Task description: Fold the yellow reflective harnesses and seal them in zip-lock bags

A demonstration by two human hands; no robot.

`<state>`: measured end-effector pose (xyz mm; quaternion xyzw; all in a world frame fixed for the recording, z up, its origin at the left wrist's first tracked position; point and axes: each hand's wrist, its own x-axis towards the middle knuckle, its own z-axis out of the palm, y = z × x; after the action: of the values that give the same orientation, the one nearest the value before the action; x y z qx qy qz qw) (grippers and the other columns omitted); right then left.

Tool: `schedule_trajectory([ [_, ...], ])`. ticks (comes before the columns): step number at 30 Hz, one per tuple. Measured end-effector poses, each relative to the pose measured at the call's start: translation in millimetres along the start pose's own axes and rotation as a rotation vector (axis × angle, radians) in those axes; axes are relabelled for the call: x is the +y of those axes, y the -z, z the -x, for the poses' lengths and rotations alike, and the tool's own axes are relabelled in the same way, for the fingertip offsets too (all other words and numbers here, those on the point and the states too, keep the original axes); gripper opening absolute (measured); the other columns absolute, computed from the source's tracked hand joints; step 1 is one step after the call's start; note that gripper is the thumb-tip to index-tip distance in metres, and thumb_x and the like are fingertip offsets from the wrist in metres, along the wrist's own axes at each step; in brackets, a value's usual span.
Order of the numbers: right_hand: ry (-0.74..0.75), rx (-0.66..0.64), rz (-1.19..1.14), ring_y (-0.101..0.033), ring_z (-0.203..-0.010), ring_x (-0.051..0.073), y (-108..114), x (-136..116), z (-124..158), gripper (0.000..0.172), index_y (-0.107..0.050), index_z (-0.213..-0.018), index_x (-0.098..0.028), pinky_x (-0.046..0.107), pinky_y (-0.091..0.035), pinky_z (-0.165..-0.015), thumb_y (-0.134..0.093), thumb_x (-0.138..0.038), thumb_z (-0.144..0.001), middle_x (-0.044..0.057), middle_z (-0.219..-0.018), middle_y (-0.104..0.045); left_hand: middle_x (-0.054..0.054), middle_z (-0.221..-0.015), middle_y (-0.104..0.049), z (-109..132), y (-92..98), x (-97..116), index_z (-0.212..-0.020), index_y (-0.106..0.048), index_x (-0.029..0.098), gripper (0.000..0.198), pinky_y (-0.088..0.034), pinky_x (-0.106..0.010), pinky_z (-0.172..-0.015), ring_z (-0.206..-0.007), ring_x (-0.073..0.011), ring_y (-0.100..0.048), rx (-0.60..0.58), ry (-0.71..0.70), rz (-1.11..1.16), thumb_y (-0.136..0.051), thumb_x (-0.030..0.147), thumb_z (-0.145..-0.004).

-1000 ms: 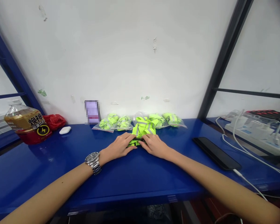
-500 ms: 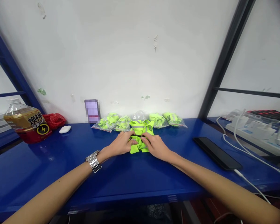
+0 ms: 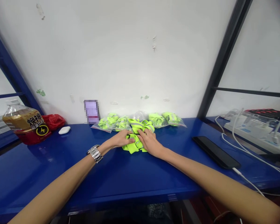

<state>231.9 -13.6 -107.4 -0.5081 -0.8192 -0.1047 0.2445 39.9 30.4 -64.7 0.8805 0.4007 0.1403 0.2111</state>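
Bright, even light | soft sheen on blue table (image 3: 121, 177) | dark below its front edge | sides stretched | upright screen (image 3: 91, 111) at back edge pixelated

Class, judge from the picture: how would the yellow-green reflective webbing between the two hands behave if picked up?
The yellow-green reflective webbing would probably be floppy, since it bends into loose loops and folds. It is likely light, as its strips look thin and flat.
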Motion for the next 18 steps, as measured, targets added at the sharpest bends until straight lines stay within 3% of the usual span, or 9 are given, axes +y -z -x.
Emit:
schedule_trajectory([
  [2,-0.033,-0.004,0.030,-0.045,-0.094,0.026,-1,1,-2,0.034,-0.051,-0.121,-0.018,0.037,-0.041,-0.073,-0.031,-0.034,-0.100,0.013,-0.101,-0.050,-0.005,-0.093,-0.061,0,-4.9,-4,-0.107,-0.053,0.015,0.042,-0.044,-0.031,-0.071,-0.081,-0.0204,-0.056,0.063,0.013,0.002,-0.054,0.047,-0.080],
  [5,-0.057,0.006,0.080,-0.043,-0.096,0.027,0,3,-4,0.033,-0.056,-0.112,-0.018,0.039,-0.041,-0.073,-0.031,-0.036,-0.100,0.014,-0.105,-0.046,-0.005,-0.091,-0.058,2,-11.2,-5,-0.108,-0.048,0.017,0.039,-0.045,-0.034,-0.074,-0.083,-0.0218,-0.055,0.142,0.011,-0.032,-0.057,0.041,-0.079],
  [9,-0.016,0.013,0.098,-0.045,-0.093,0.026,-2,6,-6,0.032,-0.059,-0.103,-0.016,0.038,-0.042,-0.072,-0.033,-0.034,-0.099,0.014,-0.102,-0.046,-0.007,-0.101,-0.053,8,-16.8,-3,-0.099,-0.054,0.019,0.027,-0.045,-0.038,-0.085,-0.094,-0.0231,-0.053,0.280,-0.079,-0.127,-0.059,0.036,-0.080],
  [12,0.033,0.011,0.092,-0.048,-0.089,0.023,-5,10,-7,0.030,-0.059,-0.100,-0.015,0.037,-0.042,-0.076,-0.034,-0.032,-0.099,0.011,-0.095,-0.050,-0.009,-0.114,-0.052,11,-19.3,-1,-0.114,-0.050,0.021,0.035,-0.044,-0.036,-0.089,-0.099,-0.0214,-0.054,0.306,-0.173,-0.113,-0.059,0.030,-0.082],
  [15,0.052,0.023,0.073,-0.051,-0.087,0.022,-4,11,-7,0.027,-0.057,-0.102,-0.014,0.036,-0.042,-0.079,-0.035,-0.030,-0.100,0.010,-0.090,-0.055,-0.005,-0.104,-0.058,11,-18.7,1,-0.115,-0.048,0.021,0.032,-0.044,-0.030,-0.081,-0.091,-0.0188,-0.056,0.321,-0.233,-0.139,-0.055,0.023,-0.084],
  [18,0.050,0.010,0.031,-0.053,-0.083,0.022,3,11,-3,0.027,-0.052,-0.100,-0.013,0.035,-0.043,-0.075,-0.031,-0.030,-0.100,0.010,-0.087,-0.059,0.000,-0.076,-0.057,7,-15.9,1,-0.090,-0.054,0.018,0.007,-0.039,-0.026,-0.065,-0.070,-0.0154,-0.052,0.290,-0.223,-0.243,-0.051,0.023,-0.086],
])
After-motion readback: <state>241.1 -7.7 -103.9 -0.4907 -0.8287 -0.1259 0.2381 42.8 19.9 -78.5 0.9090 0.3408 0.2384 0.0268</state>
